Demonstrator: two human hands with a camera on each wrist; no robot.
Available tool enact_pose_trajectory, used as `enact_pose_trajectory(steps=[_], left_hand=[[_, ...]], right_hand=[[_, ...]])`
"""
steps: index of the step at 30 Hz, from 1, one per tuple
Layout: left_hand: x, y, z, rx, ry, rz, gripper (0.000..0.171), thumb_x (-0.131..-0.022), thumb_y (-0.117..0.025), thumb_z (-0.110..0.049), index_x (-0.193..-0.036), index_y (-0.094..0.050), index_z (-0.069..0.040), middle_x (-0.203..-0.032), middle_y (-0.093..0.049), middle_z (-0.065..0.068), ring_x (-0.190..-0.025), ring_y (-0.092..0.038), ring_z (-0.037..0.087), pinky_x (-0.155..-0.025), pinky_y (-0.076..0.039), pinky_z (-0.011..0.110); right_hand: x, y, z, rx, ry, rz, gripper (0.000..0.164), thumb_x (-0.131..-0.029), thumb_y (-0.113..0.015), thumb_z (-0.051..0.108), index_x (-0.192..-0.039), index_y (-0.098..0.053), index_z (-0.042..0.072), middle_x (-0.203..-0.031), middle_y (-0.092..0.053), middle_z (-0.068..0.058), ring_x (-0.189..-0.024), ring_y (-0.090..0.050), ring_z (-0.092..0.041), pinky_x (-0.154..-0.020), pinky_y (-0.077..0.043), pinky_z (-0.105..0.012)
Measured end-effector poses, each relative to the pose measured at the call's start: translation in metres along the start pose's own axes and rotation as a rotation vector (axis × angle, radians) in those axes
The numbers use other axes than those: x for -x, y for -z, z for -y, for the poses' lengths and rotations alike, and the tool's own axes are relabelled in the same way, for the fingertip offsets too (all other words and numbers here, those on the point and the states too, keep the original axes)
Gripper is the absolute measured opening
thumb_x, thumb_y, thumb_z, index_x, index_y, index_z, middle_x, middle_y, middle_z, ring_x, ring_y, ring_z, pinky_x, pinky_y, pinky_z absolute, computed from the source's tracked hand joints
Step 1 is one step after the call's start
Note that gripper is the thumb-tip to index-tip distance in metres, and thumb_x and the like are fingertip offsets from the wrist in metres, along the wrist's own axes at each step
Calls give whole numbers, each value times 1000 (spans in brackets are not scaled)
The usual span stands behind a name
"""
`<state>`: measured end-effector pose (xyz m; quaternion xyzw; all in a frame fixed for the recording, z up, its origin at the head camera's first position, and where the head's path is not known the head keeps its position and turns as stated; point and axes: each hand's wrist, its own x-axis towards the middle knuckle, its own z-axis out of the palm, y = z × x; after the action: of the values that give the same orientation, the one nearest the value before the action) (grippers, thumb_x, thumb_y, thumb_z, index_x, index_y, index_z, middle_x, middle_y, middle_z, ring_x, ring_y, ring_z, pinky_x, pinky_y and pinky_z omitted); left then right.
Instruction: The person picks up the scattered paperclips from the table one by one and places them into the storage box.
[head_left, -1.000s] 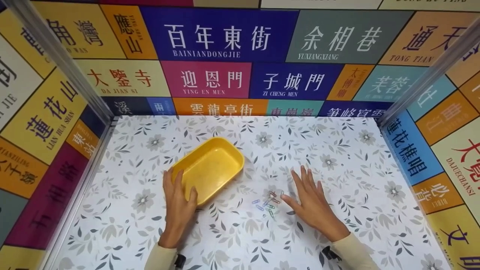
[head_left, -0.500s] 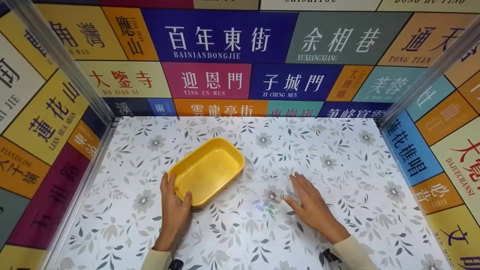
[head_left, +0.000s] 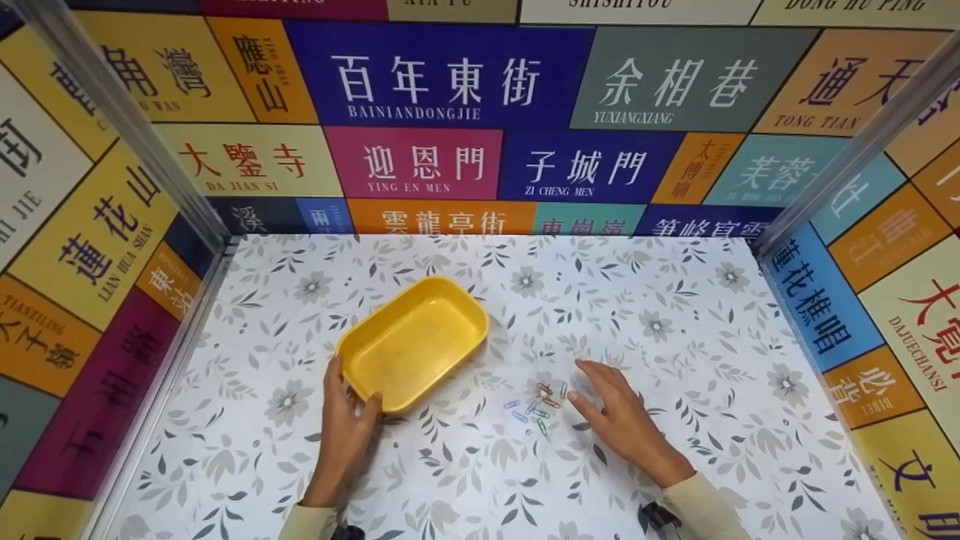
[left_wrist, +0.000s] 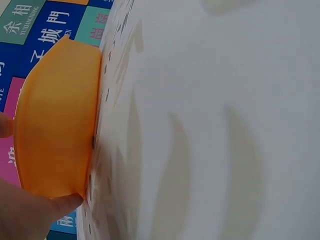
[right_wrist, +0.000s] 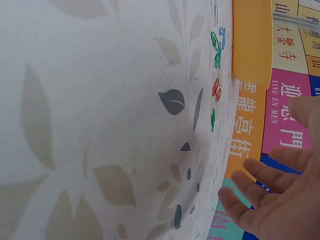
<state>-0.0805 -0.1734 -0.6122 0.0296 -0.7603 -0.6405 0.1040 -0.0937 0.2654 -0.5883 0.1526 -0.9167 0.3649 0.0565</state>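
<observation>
A yellow rectangular plastic container (head_left: 412, 345) sits at an angle on the table, left of centre in the head view. My left hand (head_left: 346, 435) holds its near-left corner, thumb at the near rim and fingers along the left side. In the left wrist view, a finger of the left hand (left_wrist: 30, 212) reaches the container's lower edge. Several small coloured paper clips (head_left: 543, 426) lie loose in a cluster right of the container. Just right of them hovers my right hand (head_left: 626, 420), fingers extended and holding nothing. In the right wrist view, its palm (right_wrist: 285, 200) faces the clips.
The table (head_left: 675, 285) carries a white cover printed with grey leaves and flowers. A back wall (head_left: 442, 67) and side panels of coloured blocks with Chinese characters enclose it. Metal posts (head_left: 862, 142) stand at the back corners.
My left hand has drawn back from over the container's left side to its near-left corner. The right hand has lowered slightly, its fingers closer together. Container and clips stay put.
</observation>
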Motion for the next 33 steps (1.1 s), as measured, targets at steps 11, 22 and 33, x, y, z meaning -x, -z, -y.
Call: enact_pose_trajectory(steps=[11,22,33], left_hand=[[3,1,-1,12,52,58,104,-102,-65,8,-178,2,-13,-184,-4,17,-164,-26,46,-131,-33,55],[4,3,0,29,53,67,106,-103,-67,6,-177,6,-11,-184,-1,17,-165,-24,45,-131,-32,54],[4,5,1,26,100,71,108,-103,-69,2,-178,7,-13,-185,0,16,-165,-24,44,-132,-30,53]], right_hand=[[0,-10,-13,-151,15,5,43,-100,-81,8,-140,-70,-3,-133,-71,-15,-118,-70,-35,-97,-63,-49],[1,-16,-29,-285,-53,-39,30,-96,-85,6,-125,-80,7,-120,-76,-4,-102,-71,-29,-88,-60,-32],[-2,-16,-39,-326,-128,35,30,-92,-91,11,-122,-85,15,-129,-74,1,-113,-67,-22,-91,-53,-24]])
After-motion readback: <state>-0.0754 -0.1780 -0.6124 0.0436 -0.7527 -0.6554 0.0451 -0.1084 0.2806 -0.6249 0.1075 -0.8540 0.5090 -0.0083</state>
